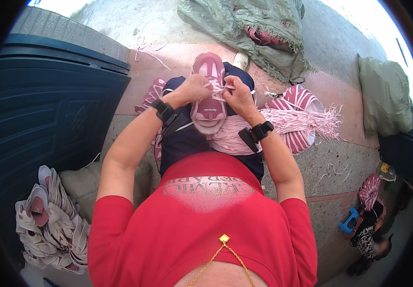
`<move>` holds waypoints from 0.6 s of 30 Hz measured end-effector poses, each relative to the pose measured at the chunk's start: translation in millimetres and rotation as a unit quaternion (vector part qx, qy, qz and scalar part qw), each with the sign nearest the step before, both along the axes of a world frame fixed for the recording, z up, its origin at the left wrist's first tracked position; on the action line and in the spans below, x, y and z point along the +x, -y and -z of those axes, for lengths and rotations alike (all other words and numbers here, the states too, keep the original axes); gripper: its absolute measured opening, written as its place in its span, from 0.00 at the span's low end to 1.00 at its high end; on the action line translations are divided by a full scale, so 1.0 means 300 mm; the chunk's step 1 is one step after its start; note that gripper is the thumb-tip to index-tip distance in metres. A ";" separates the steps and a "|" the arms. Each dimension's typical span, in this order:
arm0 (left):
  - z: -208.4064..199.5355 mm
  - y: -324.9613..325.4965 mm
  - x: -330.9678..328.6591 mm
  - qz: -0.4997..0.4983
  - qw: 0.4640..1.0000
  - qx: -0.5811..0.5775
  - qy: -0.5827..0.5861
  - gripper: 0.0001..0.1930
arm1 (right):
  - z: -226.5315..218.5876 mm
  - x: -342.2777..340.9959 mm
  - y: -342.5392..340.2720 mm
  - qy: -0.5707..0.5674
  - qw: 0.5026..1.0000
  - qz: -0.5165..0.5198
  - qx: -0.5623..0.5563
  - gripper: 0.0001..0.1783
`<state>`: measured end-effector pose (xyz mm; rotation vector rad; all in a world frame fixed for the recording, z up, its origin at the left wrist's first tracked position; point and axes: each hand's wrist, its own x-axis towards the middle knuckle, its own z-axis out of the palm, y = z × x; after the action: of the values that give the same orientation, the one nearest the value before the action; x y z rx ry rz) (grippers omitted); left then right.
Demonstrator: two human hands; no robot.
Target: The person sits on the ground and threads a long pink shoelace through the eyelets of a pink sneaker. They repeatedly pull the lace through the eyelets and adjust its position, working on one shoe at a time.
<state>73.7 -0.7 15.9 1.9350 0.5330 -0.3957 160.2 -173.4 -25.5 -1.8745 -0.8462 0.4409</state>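
Note:
A pink and white sneaker upper (208,108) lies over my lap, toe pointing away from me. Pale pink shoelace (217,90) runs across its eyelet area and stretches between my hands. On the left side of the upper, my left hand (195,89) pinches the lace, its fingertips partly hidden. My right hand (240,99) holds another part of the lace between thumb and fingers, just right of the upper. Across my right thigh lies a thick bundle of pale pink shoelaces (283,125), its frayed-looking ends spreading to the right.
Striped pink and white pieces (298,139) lie under the lace bundle. Ahead is a green woven sack (264,28); another sack (383,95) stands far right. A blue metal door (48,100) is at left, above stacked pale shoe uppers (55,225). Loose laces (331,174) lie on the floor.

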 end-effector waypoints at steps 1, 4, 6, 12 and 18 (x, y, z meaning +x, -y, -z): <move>0.000 0.006 0.023 0.038 0.999 0.017 -0.020 0.08 | 0.001 -0.002 0.001 0.000 1.000 -0.006 0.005 0.17; -0.005 0.012 0.083 0.136 0.984 0.102 -0.051 0.11 | -0.002 0.004 0.003 -0.003 1.000 -0.019 0.020 0.18; 0.031 0.028 0.076 0.177 0.957 0.227 0.035 0.07 | -0.005 0.002 0.001 -0.023 0.999 -0.019 0.030 0.18; -0.019 0.037 0.019 0.235 0.750 0.489 0.379 0.06 | 0.008 0.085 -0.002 -0.127 0.992 0.000 0.018 0.16; -0.034 0.021 -0.059 0.235 0.708 0.487 0.454 0.09 | 0.014 0.101 -0.056 -0.306 0.936 -0.172 0.016 0.13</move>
<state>56.1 -7.1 26.0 2.9236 -0.5777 0.7212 190.5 -156.5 -29.6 -1.4202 -0.7370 1.1513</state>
